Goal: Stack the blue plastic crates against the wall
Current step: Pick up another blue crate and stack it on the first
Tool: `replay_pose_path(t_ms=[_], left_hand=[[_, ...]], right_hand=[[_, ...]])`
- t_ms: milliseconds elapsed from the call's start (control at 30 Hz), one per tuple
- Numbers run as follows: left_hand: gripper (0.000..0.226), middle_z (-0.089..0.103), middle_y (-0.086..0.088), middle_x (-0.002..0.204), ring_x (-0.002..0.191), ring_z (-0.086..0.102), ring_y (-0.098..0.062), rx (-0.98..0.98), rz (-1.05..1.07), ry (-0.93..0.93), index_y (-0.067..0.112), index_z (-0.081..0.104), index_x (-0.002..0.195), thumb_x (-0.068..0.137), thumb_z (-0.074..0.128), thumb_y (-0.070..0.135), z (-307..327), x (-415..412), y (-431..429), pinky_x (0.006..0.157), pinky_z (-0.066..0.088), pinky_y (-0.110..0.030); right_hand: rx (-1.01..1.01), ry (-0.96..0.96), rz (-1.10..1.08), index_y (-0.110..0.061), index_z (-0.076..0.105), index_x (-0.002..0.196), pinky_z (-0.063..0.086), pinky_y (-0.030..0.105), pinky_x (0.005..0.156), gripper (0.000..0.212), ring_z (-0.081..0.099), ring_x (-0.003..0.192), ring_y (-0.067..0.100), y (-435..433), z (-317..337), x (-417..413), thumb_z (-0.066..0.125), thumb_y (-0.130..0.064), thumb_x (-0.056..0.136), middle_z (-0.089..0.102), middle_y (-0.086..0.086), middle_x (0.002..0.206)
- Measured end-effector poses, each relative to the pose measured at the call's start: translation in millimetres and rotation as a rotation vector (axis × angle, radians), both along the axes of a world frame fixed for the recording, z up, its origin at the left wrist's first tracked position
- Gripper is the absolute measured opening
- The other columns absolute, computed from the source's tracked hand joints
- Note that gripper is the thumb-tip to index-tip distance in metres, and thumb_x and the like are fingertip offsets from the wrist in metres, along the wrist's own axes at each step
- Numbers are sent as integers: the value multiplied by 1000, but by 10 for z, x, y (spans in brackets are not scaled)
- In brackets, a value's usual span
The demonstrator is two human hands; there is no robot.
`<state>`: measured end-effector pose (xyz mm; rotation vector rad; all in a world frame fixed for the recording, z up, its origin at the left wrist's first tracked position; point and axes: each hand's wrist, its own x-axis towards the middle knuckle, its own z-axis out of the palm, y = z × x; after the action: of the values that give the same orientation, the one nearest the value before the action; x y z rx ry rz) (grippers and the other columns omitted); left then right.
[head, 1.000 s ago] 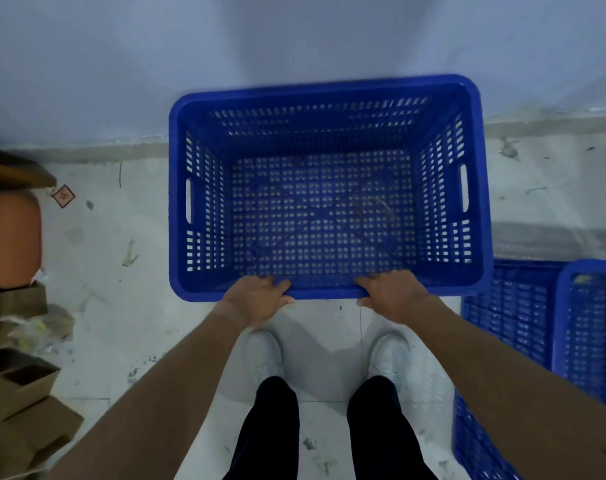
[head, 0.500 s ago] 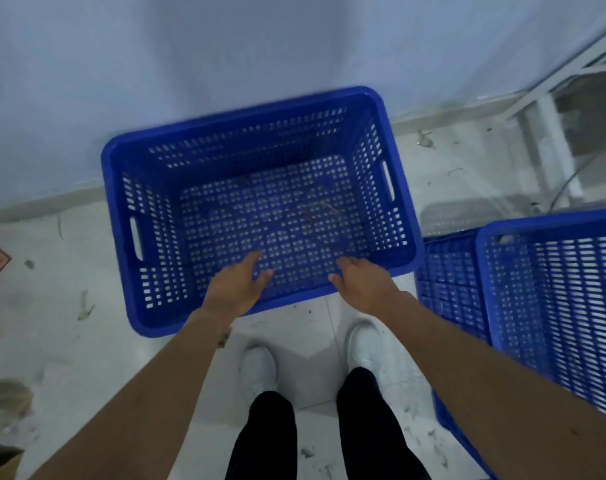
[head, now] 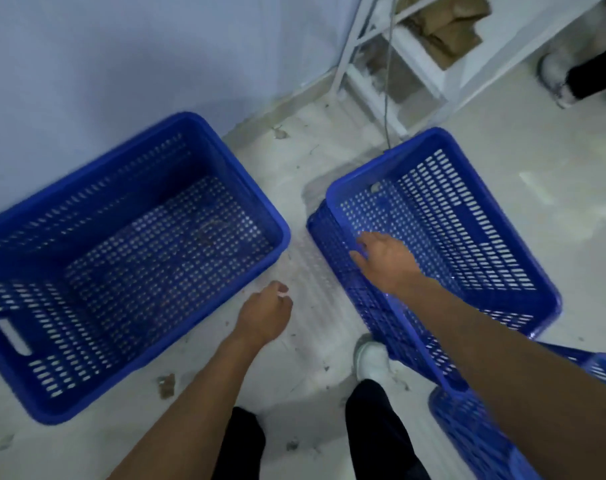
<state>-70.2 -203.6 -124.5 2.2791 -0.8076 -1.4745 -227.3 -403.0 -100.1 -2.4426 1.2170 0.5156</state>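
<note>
An empty blue plastic crate sits on the floor at the left, its far side close to the pale wall. A second blue crate stands to the right, nested on another crate. A third crate's rim shows at the bottom right. My right hand is over the near-left rim of the right crate, fingers spread, holding nothing. Between the two crates my left hand hangs over the floor, fingers loosely curled, empty.
A white metal shelf frame with brown cardboard stands at the back right, a cable hanging down by it. Another person's shoe and dark trouser leg are at the far right. My own feet stand between the crates. Small debris litters the floor.
Both hands have let go of the left crate, which now rests by the wall. My view has swung right, and my right hand has reached over to the right crate's rim.
</note>
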Motion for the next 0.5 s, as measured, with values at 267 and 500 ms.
replay_pose_path(t_ms=[267,500], left_hand=[[49,58,-7,137,115,57,-22,96,37,240,18,52,139,99,48,48,-101,-1478,-1032,102,45,-31],[75,54,-4,147,123,60,-28,190,104,182,24,49,144,84,55,67,-495,-2000,-1495,109,45,-45]], right_hand=[[-5,58,-176,-8,51,132,47,45,94,42,54,117,36,-1100,1,-1788,44,-34,100,57,14,130],[22,73,-279,-12,44,141,45,44,95,45,47,126,35,-1750,-74,-2757,44,-28,99,52,14,139]])
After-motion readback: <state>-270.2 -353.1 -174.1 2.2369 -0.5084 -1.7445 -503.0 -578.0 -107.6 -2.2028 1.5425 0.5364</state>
